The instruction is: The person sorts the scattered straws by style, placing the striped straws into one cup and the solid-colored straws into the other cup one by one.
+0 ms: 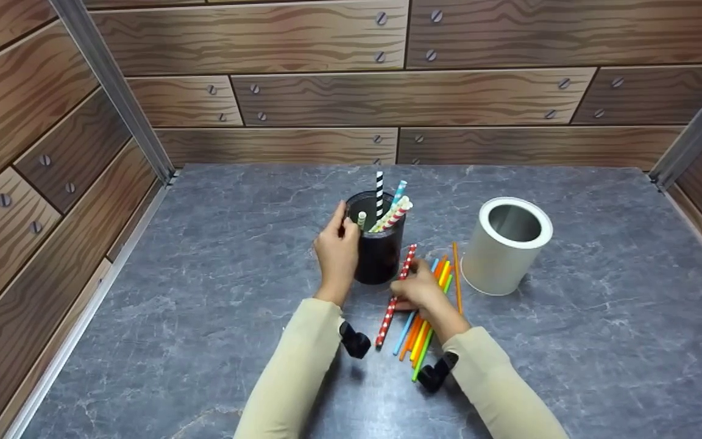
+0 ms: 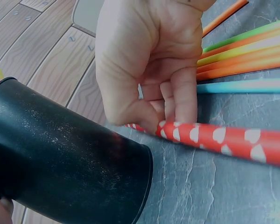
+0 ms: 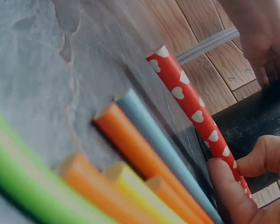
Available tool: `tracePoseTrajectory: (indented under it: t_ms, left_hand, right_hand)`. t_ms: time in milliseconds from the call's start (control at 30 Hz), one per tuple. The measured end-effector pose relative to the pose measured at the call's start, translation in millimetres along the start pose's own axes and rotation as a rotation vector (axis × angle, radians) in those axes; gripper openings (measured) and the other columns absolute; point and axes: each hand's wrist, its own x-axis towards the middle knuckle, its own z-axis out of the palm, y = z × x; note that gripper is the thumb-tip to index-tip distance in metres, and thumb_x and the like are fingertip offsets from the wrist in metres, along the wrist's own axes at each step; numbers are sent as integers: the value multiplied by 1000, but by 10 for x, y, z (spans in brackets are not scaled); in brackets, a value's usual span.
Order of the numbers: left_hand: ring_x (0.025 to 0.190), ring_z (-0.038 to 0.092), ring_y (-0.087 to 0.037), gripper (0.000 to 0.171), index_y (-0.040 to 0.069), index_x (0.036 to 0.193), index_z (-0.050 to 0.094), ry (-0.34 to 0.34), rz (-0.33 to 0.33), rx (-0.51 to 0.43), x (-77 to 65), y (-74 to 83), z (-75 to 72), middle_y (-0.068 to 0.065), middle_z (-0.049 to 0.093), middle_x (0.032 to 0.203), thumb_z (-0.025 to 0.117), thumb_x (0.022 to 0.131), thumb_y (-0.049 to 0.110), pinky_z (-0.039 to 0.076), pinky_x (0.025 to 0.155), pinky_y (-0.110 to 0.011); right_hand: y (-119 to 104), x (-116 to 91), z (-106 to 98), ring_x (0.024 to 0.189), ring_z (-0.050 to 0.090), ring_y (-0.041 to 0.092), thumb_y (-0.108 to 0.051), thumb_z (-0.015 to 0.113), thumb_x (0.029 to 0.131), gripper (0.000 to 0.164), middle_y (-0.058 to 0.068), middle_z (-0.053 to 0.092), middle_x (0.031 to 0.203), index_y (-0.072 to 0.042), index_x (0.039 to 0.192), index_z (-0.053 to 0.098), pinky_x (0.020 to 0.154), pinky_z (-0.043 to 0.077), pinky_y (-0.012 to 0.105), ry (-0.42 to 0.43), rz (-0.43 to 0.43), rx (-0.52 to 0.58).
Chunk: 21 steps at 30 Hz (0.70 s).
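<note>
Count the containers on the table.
2: a black cup, its side touched by the left hand, and a white can to its right in the head view. Neither is hidden.

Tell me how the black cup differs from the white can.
The black cup holds paper straws; the white can shows none inside. The left hand grips the black cup, while neither hand touches the white can. Both are upright, open-topped cylinders.
</note>
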Motion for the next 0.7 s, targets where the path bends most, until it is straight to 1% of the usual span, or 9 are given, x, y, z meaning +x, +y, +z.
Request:
tracePoseTrajectory:
  t_ms: [100,167,333,433,567,700]
  left_hand:
    - [76,57,-14,38,10,119,64,7,-1,0,2,0,-2,-9,64,115,54,82,11,50,72,-35]
    - [76,57,-14,38,10,119,64,9,0,-2,-1,0,-3,-9,64,114,54,82,11,50,72,-35]
    - [79,59,-15,38,9,119,64,12,4,2,-2,-12,2,-10,64,114,54,82,11,50,74,-36]
    - [80,59,-14,38,10,119,64,11,1,-3,-1,-14,3,-10,64,114,54,82,11,50,74,-35]
    - [79,57,-13,39,10,120,64,6,3,-9,2,-10,5,-10,64,114,54,82,10,50,73,-34]
    - [76,55,-12,39,10,120,64,1,4,-9,4,-4,7,-10,63,115,54,82,10,49,71,-33]
  right_hand:
    - [-5,-27,-38,52,49,15,9,51,71,75,14,43,94,-3,138,20,43,49,28,1,-16,27]
    - [-48,-83,-61,50,48,14,9,50,71,74,13,43,92,-4,138,21,43,48,27,-1,-29,43]
    - [-116,-151,-114,46,47,12,10,49,70,74,9,44,83,-6,137,23,40,47,26,23,-85,67]
    - [-128,-144,-137,46,47,12,10,49,69,75,7,43,80,-7,137,23,40,46,26,47,-124,81]
    - [-211,-199,-156,50,46,12,12,47,68,76,6,40,78,-7,137,23,40,45,25,80,-193,104]
    - [-318,-274,-166,52,47,12,15,47,66,76,6,38,79,-7,135,25,42,46,24,112,-280,128]
